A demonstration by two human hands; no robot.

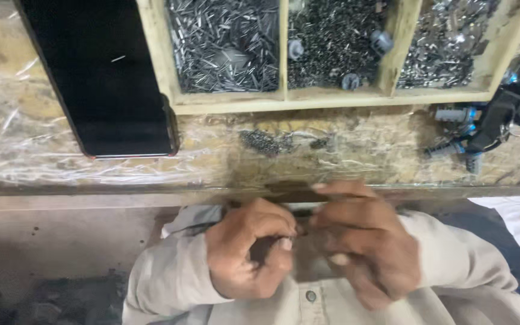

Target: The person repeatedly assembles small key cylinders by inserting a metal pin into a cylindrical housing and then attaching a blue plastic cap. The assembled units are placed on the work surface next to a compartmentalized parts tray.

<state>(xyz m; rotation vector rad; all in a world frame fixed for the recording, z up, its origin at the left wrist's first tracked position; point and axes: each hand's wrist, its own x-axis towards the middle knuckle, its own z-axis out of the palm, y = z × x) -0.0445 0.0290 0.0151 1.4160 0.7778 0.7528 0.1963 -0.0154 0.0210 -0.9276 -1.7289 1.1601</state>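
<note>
Both curled hands, left hand (251, 250) and right hand (362, 241), meet just near the bench edge (91, 195), pinching something blurred, perhaps metal, below a wooden tray (230, 102) of pins.

Whatever the left hand (251, 250) and right hand (362, 241) pinch between their fingertips is too small and blurred to tell; the right hand itself is smeared by motion. The wooden tray (332, 99) on the worktop (31, 138) is cut off by the top edge, as is the black phone (100, 78). The dark clump (266, 142) of small metal bits is too fine to make out.
</note>
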